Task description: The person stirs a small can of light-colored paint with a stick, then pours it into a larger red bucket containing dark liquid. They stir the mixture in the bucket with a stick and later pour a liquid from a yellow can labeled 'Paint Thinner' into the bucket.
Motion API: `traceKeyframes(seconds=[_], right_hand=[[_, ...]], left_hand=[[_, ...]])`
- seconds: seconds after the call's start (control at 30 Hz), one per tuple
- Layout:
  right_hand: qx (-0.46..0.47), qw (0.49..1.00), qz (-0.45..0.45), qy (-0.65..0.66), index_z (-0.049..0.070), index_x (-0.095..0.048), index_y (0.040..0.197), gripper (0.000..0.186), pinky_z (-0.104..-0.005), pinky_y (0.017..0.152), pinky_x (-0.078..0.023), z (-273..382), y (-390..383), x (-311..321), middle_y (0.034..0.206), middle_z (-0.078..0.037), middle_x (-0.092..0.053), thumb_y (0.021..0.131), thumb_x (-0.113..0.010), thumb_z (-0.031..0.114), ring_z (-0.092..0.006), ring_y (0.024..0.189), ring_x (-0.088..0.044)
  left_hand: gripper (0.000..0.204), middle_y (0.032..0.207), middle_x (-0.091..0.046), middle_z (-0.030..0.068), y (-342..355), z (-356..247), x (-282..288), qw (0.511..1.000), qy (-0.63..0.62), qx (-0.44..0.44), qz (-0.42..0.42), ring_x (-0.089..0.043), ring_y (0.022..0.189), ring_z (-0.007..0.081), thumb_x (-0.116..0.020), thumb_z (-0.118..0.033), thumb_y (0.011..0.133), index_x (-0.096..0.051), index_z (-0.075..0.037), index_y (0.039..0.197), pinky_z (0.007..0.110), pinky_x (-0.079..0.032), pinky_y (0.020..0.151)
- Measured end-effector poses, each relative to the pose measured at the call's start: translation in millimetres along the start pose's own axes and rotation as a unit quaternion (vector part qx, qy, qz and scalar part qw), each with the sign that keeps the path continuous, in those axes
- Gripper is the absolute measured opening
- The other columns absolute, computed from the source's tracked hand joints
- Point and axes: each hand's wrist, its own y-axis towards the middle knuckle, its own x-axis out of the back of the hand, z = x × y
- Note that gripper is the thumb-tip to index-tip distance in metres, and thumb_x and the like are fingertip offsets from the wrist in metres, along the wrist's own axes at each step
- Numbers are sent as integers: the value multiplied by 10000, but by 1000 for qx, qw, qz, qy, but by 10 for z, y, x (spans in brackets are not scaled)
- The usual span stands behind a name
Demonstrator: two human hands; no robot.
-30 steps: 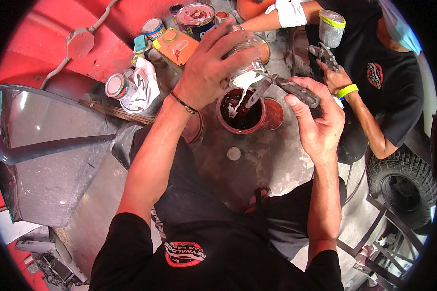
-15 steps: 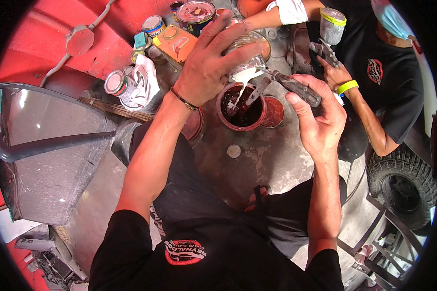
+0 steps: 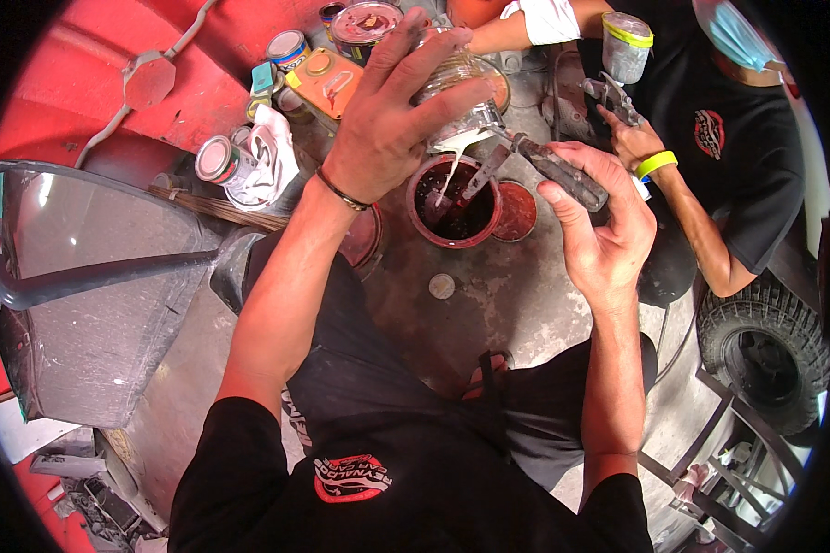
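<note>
My left hand (image 3: 378, 129) is wrapped over a clear glass jar (image 3: 470, 115), tilted mouth-down to the right. A thin stream of white liquid (image 3: 450, 175) runs from its lip into a round container (image 3: 419, 221) of dark red liquid on the floor. My right hand (image 3: 609, 217) grips a dark-handled tool like a screwdriver (image 3: 567, 175), its front end close to the jar's rim. A flat strip (image 3: 484, 177) slants down into the dark red liquid; whether it belongs to that tool I cannot tell.
Beside the container lies a red-stained lid (image 3: 518, 212); a small round cap (image 3: 442, 286) is nearer me. Paint cans (image 3: 364, 26) and an orange tin (image 3: 327, 83) stand at the back. On the right a co-worker's hand (image 3: 636, 143) holds a spray gun (image 3: 613, 97). A tyre (image 3: 761, 364) is nearby.
The jar and my left hand have shifted slightly left, and the white stream has grown thinner. The strip's lower end has moved a little left. My right hand keeps its grip.
</note>
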Motion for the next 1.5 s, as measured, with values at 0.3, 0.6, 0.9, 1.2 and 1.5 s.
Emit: traceKeyframes(seconds=[0.3, 0.6, 0.9, 1.2, 1.5], right_hand=[[12, 1000, -10, 8, -7, -803, 1266, 381, -363, 978, -641, -6, -31, 16, 1209, -172, -842, 920, -957, 40, -265, 1101, -819], [20, 1000, -10, 9, -13, -802, 1261, 364, -357, 972, -641, -9, -41, 26, 1210, -183, -841, 933, -948, 47, -264, 1095, -819], [-137, 988, 66, 8, 29, -831, 1265, 319, -335, 817, -635, -6, -74, -87, 1191, -133, -850, 975, -929, 120, -189, 967, -806], [-114, 993, 39, -17, 28, -829, 1245, 317, -362, 886, -634, 84, 62, 12, 1155, -141, -857, 964, -930, 135, -266, 978, -819], [-64, 997, 32, -40, 50, -820, 1236, 331, -407, 834, -614, 150, 133, 22, 1141, -128, -847, 969, -925, 217, -299, 915, -781]], left_hand=[[733, 1734, -575, 111, 6, 1, -32, 1000, 13, -20, -17, -479, 1641, 449, -892, 45, 780, -794, -271, 1434, 562, -440, 1329], [797, 1829, -342, 163, -75, 126, -40, 999, 21, -35, 11, -374, 1666, 519, -885, -83, 884, -662, -328, 1609, 607, -441, 1315], [799, 1603, -656, 124, -476, 124, -358, 962, -143, 144, 183, -601, 1522, 397, -928, -5, 786, -680, -175, 1526, 485, -511, 1267], [846, 1491, -708, 134, -605, 192, -368, 922, -173, 257, 232, -648, 1432, 383, -945, -42, 747, -638, -142, 1529, 472, -537, 1229], [1018, 1526, -694, 134, -537, -15, -298, 911, -191, 265, 251, -620, 1460, 364, -1015, -82, 743, -549, -146, 1646, 486, -497, 1260]])
